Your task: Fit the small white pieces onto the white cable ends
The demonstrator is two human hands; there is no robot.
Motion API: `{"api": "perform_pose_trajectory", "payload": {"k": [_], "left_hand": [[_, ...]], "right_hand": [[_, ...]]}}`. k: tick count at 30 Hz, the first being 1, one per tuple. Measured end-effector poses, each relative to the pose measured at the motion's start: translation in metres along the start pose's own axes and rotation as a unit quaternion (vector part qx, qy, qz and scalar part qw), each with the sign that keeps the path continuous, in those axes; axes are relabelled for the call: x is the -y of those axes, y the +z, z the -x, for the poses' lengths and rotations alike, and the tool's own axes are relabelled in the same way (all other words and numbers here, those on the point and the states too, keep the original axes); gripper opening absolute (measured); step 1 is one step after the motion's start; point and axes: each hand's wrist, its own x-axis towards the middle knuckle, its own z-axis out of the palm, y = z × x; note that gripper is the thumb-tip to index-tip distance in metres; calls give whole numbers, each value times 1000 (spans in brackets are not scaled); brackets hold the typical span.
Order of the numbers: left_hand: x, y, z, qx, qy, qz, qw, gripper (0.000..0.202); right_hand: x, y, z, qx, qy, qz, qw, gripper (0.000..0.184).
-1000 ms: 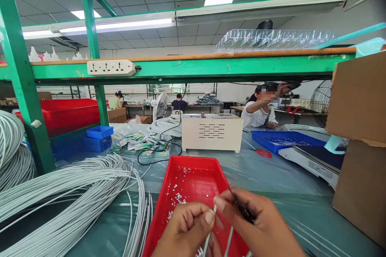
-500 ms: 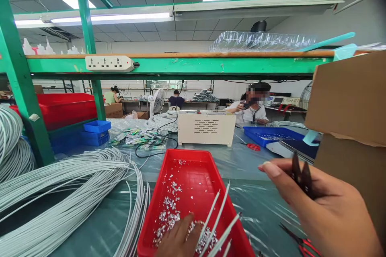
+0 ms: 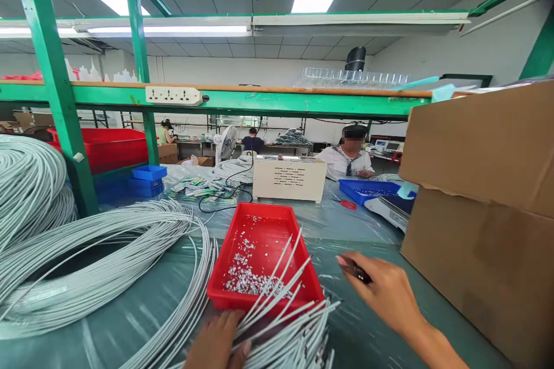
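Right hand (image 3: pixel 387 291): closed around a small dark cutting tool (image 3: pixel 358 272), whose tip projects past the fingers; held just right of the red tray (image 3: pixel 259 294), above the table film. Half a second earlier this hand was raised higher and farther from the tray with the tool upright; it is now lowered toward the tray's near right corner.

Left hand (image 3: pixel 216 343): laid flat, fingers pressed on a fan of white wire ends (image 3: pixel 281 300) just in front of the tray; nothing is pinched, the palm is simply resting. A second earlier a single wire end was gripped between both hands over the tray; that wire is now released, and a fresh bunch is judged to be under selection.

Red tray: white snippets (image 3: pixel 246 282) heaped at the near end, wire tips lying across its rim.

Left of the tray: large coils of white cable (image 3: pixel 99 259). Beyond the tray: cream box unit (image 3: pixel 289 179), blue tray (image 3: pixel 367 189). Right of the tray: cardboard cartons (image 3: pixel 485 207).
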Motion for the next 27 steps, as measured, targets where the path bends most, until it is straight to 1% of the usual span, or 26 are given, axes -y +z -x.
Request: {"api": "perform_pose_trajectory", "payload": {"k": [1, 2, 5, 7, 9, 11, 13, 15, 16, 20, 22, 23, 25, 27], "left_hand": [[-4, -1, 1, 7, 0, 19, 1000, 38], [-8, -2, 1, 14, 2, 30, 999, 38], [-27, -6, -1, 30, 5, 56, 998, 41], [-40, -7, -5, 45, 11, 74, 996, 41], [-51, -6, -10, 68, 24, 90, 993, 40], [-59, -3, -16, 90, 30, 100, 990, 44], [-63, 1, -20, 104, 31, 103, 989, 39], [-63, 5, -24, 120, 35, 106, 986, 33], [-62, 6, -25, 133, 40, 111, 984, 33], [-54, 9, -31, 223, 71, 142, 962, 41], [-54, 8, -33, 263, 86, 149, 949, 42], [-56, 8, -33, 274, 90, 145, 947, 42], [-65, 5, -31, 265, 85, 122, 953, 42], [-77, 3, -26, 224, 65, 83, 969, 40]], "right_hand": [[-10, 5, 12, 23, 6, 16, 1000, 15], [-20, 9, 23, 33, 21, 31, 999, 17], [-40, 17, 47, 60, 83, 69, 992, 14], [-48, 19, 53, 68, 136, 97, 984, 13], [-52, 19, 53, 68, 183, 123, 973, 15], [-53, 18, 51, 72, 211, 138, 965, 18], [-51, 16, 50, 78, 223, 142, 961, 21], [-49, 13, 49, 80, 231, 141, 959, 23], [-48, 11, 49, 79, 233, 139, 959, 24], [-44, 8, 47, 68, 238, 128, 960, 26], [-43, 8, 45, 60, 239, 121, 962, 27], [-41, 9, 44, 59, 236, 117, 963, 27], [-38, 10, 43, 61, 224, 106, 967, 28], [-34, 12, 43, 70, 206, 93, 972, 29]]}}
